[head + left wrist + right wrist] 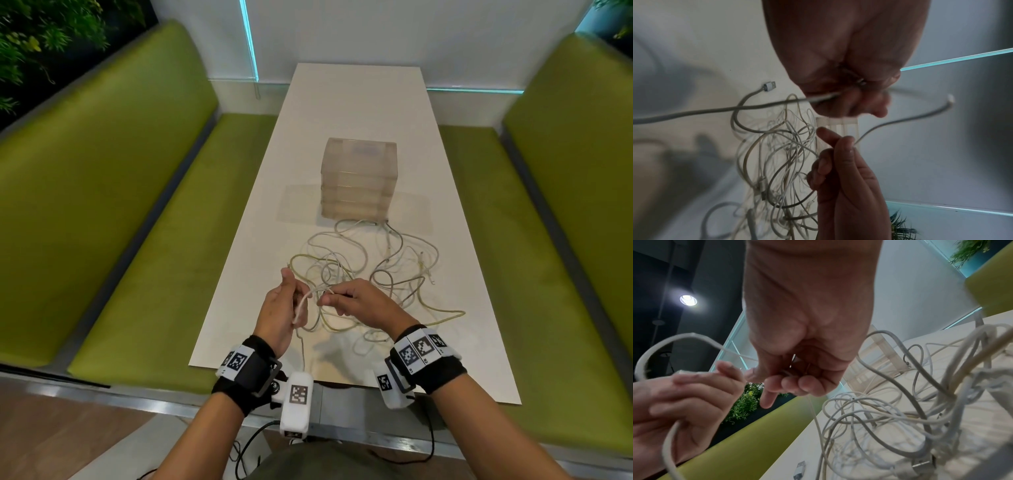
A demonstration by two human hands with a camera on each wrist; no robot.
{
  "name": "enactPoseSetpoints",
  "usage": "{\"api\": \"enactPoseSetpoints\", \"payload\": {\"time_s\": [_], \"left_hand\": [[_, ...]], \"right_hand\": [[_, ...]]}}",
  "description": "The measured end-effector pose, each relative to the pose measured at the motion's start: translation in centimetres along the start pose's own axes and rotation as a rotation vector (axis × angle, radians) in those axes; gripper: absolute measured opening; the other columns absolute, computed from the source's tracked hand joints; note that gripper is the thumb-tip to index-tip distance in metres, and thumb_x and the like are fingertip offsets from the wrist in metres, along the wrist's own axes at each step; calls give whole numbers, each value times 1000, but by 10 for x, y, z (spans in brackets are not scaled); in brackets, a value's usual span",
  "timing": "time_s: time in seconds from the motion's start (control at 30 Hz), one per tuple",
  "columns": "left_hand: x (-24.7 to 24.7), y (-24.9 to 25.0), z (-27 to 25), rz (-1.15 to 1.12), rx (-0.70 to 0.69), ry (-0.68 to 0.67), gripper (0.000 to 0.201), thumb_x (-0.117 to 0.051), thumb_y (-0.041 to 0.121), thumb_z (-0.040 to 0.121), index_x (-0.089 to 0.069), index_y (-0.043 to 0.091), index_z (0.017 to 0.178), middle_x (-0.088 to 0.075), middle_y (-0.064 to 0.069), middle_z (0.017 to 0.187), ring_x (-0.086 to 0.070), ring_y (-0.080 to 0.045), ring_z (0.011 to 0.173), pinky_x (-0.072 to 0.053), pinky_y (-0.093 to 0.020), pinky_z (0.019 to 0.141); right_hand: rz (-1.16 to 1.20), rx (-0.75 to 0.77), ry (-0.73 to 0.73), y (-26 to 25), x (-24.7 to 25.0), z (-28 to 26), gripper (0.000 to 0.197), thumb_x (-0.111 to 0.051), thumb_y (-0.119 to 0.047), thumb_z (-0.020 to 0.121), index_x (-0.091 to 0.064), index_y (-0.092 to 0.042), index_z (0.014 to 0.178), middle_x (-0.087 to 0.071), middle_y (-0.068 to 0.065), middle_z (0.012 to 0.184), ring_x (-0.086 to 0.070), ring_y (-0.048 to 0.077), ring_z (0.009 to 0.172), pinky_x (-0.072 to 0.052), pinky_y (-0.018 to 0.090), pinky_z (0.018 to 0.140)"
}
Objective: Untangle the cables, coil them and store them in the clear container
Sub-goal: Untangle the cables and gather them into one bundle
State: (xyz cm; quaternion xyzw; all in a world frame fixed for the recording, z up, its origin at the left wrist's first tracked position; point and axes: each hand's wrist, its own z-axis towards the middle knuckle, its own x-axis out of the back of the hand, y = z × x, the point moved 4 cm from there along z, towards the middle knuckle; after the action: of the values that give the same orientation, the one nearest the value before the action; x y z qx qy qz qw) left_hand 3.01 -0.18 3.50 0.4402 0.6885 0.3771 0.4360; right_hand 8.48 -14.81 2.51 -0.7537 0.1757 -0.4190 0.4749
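Left hand point(279, 317) curled round a thin white cable point(302, 306), right hand point(359, 301) fingers point(789, 383) pinching its far stretch above the white table point(356, 102). Tangle of pale cables point(370, 274) just before the clear stacked plastic container point(358, 178). Risk: pulling hard may tighten knots, drag plugs off the edge.
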Motion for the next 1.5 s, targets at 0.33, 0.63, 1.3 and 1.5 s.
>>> {"api": "enactPoseSetpoints", "payload": {"time_s": [0.33, 0.63, 1.3, 1.5], "left_hand": [[-1, 2, 5, 493, -7, -78, 31, -67, 32, 87, -62, 2, 92, -41, 7, 52, -32, -7, 43, -28, -19, 44], [19, 59, -8, 314, -246, 75, 28, -50, 18, 98, -56, 14, 71, -31, 14, 42, -23, -5, 39, -22, -22, 42], [4, 31, -24, 750, -20, -440, 28, -55, 21, 95, -65, -1, 81, -43, 13, 41, -31, -3, 39, -25, -11, 43], [-3, 23, -28, 606, 17, -419, 40, -47, 29, 98, -65, -4, 81, -38, 11, 40, -25, -2, 40, -23, -13, 42]], "right_hand": [[-276, 37, 6, -14, 1, 8, 24, -60, -28, 90, -69, -9, 80, -65, 3, 72, -55, 14, 65, -42, 31, 64], [-272, -60, 134, 31, 26, 34, 25, -59, -27, 91, -67, -7, 79, -67, 12, 87, -61, 27, 84, -45, 40, 77], [-10, 162, -146, -25, 8, -35, 7, -67, -21, 87, -73, -20, 86, -47, -11, 140, -39, 1, 131, -33, 19, 105], [619, -26, -72, -18, -20, -50, 29, -68, 6, 80, -47, -7, 95, -65, 17, 81, -67, 17, 80, -50, 25, 76]]}}
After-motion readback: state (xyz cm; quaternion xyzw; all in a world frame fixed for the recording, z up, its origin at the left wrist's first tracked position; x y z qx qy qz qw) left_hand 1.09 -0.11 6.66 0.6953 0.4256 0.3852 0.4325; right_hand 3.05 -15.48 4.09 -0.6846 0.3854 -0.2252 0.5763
